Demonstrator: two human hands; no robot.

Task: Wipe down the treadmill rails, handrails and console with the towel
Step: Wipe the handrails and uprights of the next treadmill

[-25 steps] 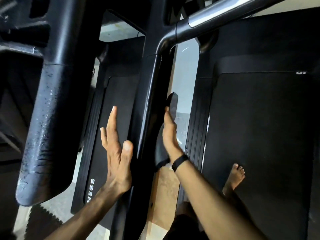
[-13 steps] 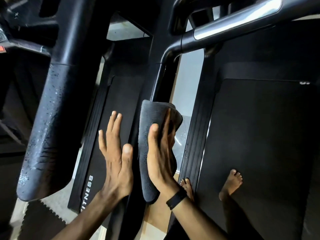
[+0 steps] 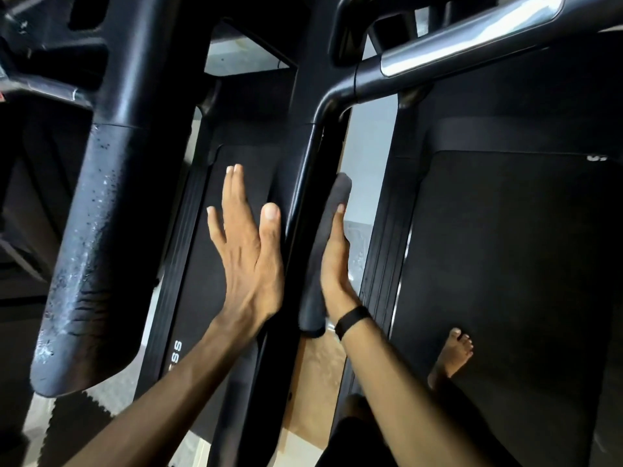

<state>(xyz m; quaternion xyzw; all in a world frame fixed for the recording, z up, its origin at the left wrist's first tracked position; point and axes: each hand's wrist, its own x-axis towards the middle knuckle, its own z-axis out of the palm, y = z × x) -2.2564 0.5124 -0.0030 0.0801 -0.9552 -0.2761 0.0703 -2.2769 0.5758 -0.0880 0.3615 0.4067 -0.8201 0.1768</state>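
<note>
While both forearms reach up from the bottom of the view, the hands flank one black upright post [image 3: 296,210] of the treadmill.

Left hand: left hand [image 3: 247,251] flat, fingers straight and slightly spread, thumb up alongside the post's left face; back of hand faces the camera; holds nothing.

Right hand: right hand [image 3: 333,261] flat and seen edge-on, fingers straight, pressing the towel against the post's right side; black wristband [image 3: 350,321] on the wrist.

Towel: dark grey towel [image 3: 325,251] folded into a long pad, sandwiched between right palm and post; top end sticks out above the fingertips, bottom end hangs just past the wrist.

Towel vs hands: touching the right hand along its whole length; apart from the left hand, post between them.

Containers: can't tell of any in view.

Handrail: handrail [image 3: 455,55] with a silver section runs from upper right and bends down into the post, above both hands.

Padded arm: thick black padded arm [image 3: 91,251] at left, surface worn with whitish flecks, well left of the left hand.

Belt: treadmill belt [image 3: 505,264] at right, a bare foot [image 3: 453,353] standing on it.

Second treadmill: another belt [image 3: 209,264] behind the left hand, letters "SS" legible on its side rail.
</note>
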